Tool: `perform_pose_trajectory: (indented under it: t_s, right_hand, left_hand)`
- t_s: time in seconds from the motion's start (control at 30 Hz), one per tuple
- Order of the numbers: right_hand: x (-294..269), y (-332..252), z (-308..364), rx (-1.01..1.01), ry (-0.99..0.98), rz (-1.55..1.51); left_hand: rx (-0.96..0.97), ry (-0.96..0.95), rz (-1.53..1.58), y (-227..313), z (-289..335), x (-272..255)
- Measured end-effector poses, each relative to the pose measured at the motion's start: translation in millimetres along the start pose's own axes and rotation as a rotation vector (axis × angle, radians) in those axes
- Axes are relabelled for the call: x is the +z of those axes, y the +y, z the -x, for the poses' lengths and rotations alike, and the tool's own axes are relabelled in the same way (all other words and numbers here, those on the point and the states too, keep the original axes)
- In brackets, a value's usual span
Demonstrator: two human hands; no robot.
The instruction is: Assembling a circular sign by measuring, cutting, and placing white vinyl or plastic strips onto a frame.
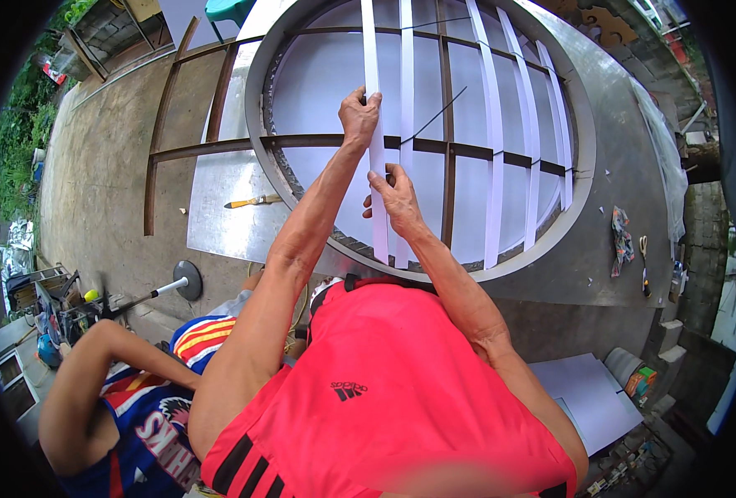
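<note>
A large round frame [585, 124] with a grey rim lies in front of me, crossed by brown metal bars [448, 191]. Several white strips run across it lengthwise, some tied to the bars with black cable ties. My left hand [358, 116] pinches one long white strip [377, 153] at its edge, above the lower crossbar. Lower on the same strip, my right hand [397, 199] has its thumb on the front and its fingers curled behind. One long black tie [441, 112] sticks out loose from the neighbouring strip [407, 62] at the crossbar.
A paintbrush [251, 202] lies on the metal sheet [218, 228] to the left, under brown bars extending from the frame. To the right are a crumpled cloth [621, 241] and a second brush [645, 267]. Another person [135, 415] is close at my left, near a standing fan-like object [188, 280].
</note>
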State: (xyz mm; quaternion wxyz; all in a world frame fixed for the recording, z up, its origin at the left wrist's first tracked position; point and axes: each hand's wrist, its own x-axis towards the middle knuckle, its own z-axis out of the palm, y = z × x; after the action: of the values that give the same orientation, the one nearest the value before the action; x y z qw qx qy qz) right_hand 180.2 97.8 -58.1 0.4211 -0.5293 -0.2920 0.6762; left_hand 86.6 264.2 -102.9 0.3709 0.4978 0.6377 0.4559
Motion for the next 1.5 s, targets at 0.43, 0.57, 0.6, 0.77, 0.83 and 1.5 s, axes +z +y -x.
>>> perform_pose_trajectory:
  t_s: [0.43, 0.57, 0.6, 0.77, 0.83, 1.5]
  right_hand:
    - [-28, -22, -3, -0.075, -0.018, 0.13]
    - [-57, -34, 5, -0.02, 0.069, 0.323]
    - [-64, -36, 8, -0.047, 0.116, 0.397]
    - [-111, -48, 25, -0.164, 0.275, 0.452]
    - [-141, -54, 34, -0.196, 0.363, 0.53]
    - [-208, -119, 166, 0.107, 0.042, 0.779]
  left_hand:
    - [-0.407, -0.328, 0.662, 21, -1, -6]
    - [-0.324, -0.427, 0.574, 21, 2, 2]
    - [-0.329, -0.432, 0.529, 22, 1, 4]
    - [-0.355, -0.416, 0.547, 28, 9, 6]
    - [-0.351, -0.417, 0.615, 35, 17, 4]
    - [-0.375, -0.465, 1.069, 93, 152, 30]
